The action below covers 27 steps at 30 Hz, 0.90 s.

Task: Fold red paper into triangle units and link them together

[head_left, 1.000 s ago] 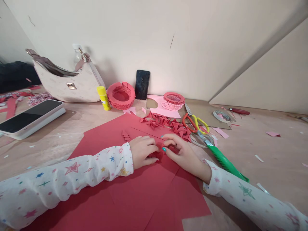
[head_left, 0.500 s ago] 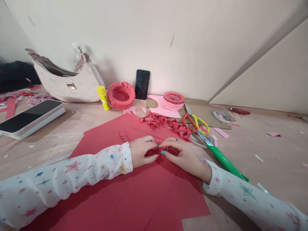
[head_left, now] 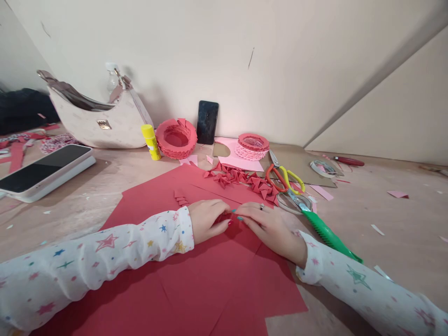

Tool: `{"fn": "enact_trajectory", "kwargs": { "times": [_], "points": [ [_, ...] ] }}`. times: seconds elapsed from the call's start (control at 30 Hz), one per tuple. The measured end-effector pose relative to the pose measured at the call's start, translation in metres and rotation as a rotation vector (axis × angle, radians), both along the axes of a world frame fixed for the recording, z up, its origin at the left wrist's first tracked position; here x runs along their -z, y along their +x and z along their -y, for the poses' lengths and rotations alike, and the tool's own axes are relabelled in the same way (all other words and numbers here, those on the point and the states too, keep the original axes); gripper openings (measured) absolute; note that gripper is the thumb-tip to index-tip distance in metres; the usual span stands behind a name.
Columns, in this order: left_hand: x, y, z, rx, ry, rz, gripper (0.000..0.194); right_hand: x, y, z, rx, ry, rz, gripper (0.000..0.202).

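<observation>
My left hand (head_left: 209, 219) is closed in a pinch on a small folded red paper piece, which is mostly hidden by the fingers and blends with the red beneath. Facing it, my right hand (head_left: 268, 224) pinches at the same spot, thumb and fingertips pressed together, a ring on one finger. Both hands are just above large red paper sheets (head_left: 196, 284). A short row of interlocked red folded pieces (head_left: 180, 198) lies behind my left wrist. Beyond my right hand is a heap of folded red triangles (head_left: 241, 178).
At the back stand a red paper ring bowl (head_left: 177, 138), a pink-and-red ring (head_left: 252, 147), a glue stick (head_left: 150, 142) and a leaning phone (head_left: 207, 122). Scissors (head_left: 280, 175) and a green-handled tool (head_left: 329, 235) lie right. A white handbag (head_left: 98, 121) and another phone (head_left: 45, 170) are left.
The fingers of my right hand have straightened and come closer together over the small paper piece. My left hand has stayed almost in place, its fingers slightly shifted.
</observation>
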<state>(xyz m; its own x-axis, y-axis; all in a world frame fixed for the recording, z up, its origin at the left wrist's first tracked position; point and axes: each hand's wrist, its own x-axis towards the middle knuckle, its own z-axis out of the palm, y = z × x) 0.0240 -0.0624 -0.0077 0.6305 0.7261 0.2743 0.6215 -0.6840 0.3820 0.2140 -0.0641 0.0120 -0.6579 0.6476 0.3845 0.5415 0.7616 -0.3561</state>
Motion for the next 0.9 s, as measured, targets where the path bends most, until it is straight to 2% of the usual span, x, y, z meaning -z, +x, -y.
{"fn": "enact_trajectory", "kwargs": {
  "times": [0.13,0.33,0.47,0.9],
  "points": [
    [0.0001,0.0000,0.0001,0.022,0.033,-0.048,0.022,-0.0009,0.0003,0.0007,-0.010,0.175,0.045,0.019],
    [-0.0028,0.0011,0.0007,0.036,0.026,-0.086,0.021,-0.0016,0.0004,0.0026,-0.056,0.278,0.091,0.024],
    [-0.0018,0.0016,0.0012,0.031,0.010,-0.078,0.021,-0.0026,0.0000,0.0037,0.014,0.264,0.079,0.015],
    [0.0041,0.0009,-0.0011,0.034,-0.020,-0.030,0.020,0.0014,0.0023,0.0007,-0.050,0.277,0.051,0.014]
  ]
}}
